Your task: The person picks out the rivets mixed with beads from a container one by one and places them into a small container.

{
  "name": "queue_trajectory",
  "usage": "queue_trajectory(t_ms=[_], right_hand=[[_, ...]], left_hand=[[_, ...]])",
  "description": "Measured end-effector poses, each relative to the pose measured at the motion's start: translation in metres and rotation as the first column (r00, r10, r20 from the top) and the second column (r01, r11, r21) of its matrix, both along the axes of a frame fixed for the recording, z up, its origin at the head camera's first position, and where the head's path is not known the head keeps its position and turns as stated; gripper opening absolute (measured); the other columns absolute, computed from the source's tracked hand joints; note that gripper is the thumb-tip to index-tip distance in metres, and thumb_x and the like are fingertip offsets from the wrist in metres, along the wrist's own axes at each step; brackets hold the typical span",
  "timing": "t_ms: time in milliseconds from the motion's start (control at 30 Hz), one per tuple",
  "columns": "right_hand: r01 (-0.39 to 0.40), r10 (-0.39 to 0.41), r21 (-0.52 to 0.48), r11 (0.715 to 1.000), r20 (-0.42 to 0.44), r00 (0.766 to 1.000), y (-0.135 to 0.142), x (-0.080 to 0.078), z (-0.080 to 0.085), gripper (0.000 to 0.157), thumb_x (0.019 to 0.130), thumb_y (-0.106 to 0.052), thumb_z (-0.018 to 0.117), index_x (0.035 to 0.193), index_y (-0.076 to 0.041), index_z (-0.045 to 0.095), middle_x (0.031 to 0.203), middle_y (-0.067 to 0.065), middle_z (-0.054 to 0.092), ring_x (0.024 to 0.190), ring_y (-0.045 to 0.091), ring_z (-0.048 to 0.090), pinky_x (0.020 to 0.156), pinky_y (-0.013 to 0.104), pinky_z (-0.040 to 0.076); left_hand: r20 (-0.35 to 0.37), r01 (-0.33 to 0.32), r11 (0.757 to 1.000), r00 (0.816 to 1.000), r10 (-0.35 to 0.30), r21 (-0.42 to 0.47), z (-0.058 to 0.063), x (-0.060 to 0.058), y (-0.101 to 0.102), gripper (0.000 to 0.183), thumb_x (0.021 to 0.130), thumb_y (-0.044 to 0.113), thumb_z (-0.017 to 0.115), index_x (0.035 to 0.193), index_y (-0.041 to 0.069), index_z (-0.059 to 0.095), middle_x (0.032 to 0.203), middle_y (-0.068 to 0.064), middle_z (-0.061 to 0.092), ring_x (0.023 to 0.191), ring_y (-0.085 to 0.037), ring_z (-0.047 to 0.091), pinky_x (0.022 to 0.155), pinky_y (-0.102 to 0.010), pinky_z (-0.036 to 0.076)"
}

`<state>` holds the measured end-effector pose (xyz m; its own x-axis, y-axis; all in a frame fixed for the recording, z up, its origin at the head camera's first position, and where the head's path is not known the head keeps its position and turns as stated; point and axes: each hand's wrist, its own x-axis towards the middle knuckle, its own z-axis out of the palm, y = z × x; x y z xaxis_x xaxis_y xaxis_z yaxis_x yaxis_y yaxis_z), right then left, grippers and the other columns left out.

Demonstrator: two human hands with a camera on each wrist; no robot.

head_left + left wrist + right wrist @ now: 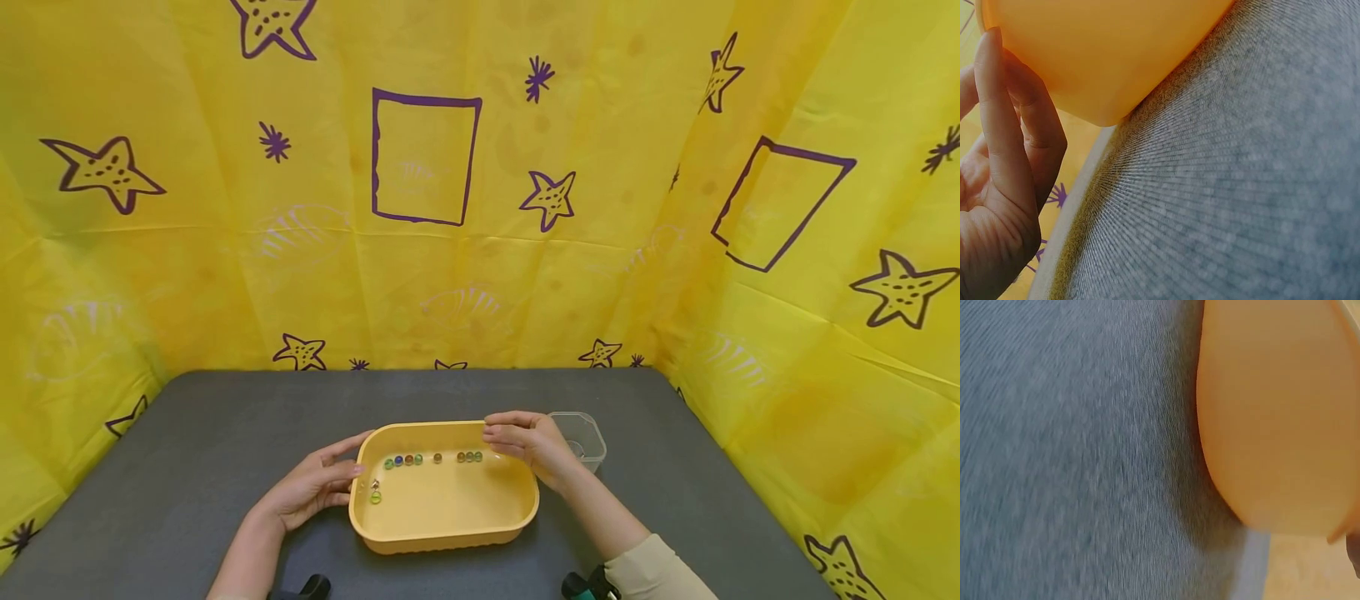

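Note:
A yellow oval plastic tray (435,533) stands on the grey table, its smooth outer wall filling part of both wrist views. My left hand (318,482) grips its left end, thumb at the rim and fingers along the outside. At the far right rim, the fingers and thumb of my right hand (536,446) come together around the edge; the right wrist view shows only a dark sliver of a finger. Several glass marbles (408,460) lie in a broken row along the tray's far wall. Near the left wall lies a yellow-green marble (376,497) beside a brownish one (376,484).
A clear plastic container (592,450) stands just right of the tray, partly behind my right hand. Dark objects (315,587) show at the bottom edge, one on the right with green (577,587). Yellow patterned curtains (427,275) surround the table (247,417).

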<state>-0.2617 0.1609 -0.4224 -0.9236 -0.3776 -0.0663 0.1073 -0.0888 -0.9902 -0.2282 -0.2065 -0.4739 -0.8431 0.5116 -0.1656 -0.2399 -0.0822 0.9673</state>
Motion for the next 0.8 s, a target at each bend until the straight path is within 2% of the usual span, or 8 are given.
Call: queue_trajectory(t_ms=[100,300,700,800], right_hand=[[-0.004,0.004,0.001,1.000,0.006,1.000,-0.008,0.001,-0.001,0.040,0.091,-0.009,0.069,0.124,0.012,0.061,0.111,0.011,0.075,0.095,0.013,0.074,0.093,0.035,0.059],[-0.007,0.006,0.035,0.999,0.030,1.000,-0.023,0.003,-0.002,0.042,0.090,-0.010,0.070,0.124,0.012,0.062,0.105,0.006,0.076,0.096,0.015,0.074,0.094,0.037,0.059],[-0.074,0.073,0.024,0.997,0.028,0.997,-0.053,0.004,-0.005,0.044,0.091,-0.009,0.068,0.126,0.016,0.058,0.111,0.019,0.074,0.094,0.015,0.075,0.089,0.032,0.061],[-0.085,0.084,0.019,0.996,0.033,0.996,-0.060,0.005,-0.005,0.042,0.092,-0.008,0.067,0.126,0.015,0.059,0.109,0.016,0.075,0.093,0.015,0.075,0.088,0.032,0.061]], left_hand=[[0.002,0.001,1.000,1.000,-0.001,0.002,0.000,0.000,0.000,0.073,0.103,0.015,0.052,0.160,0.007,0.006,0.131,-0.003,0.066,0.110,-0.014,0.070,0.085,-0.029,0.062],[0.004,0.003,1.000,1.000,-0.003,0.004,0.000,0.000,0.000,0.074,0.103,0.015,0.052,0.160,0.007,0.006,0.130,-0.003,0.066,0.110,-0.014,0.070,0.085,-0.028,0.062],[0.005,0.005,1.000,1.000,-0.005,0.018,0.000,-0.001,0.000,0.073,0.103,0.014,0.052,0.160,0.007,0.006,0.129,-0.003,0.067,0.108,-0.014,0.070,0.085,-0.028,0.062],[0.005,0.001,1.000,1.000,-0.001,0.009,0.000,-0.001,0.000,0.074,0.102,0.014,0.052,0.160,0.007,0.006,0.129,-0.003,0.067,0.108,-0.014,0.070,0.084,-0.027,0.062]])
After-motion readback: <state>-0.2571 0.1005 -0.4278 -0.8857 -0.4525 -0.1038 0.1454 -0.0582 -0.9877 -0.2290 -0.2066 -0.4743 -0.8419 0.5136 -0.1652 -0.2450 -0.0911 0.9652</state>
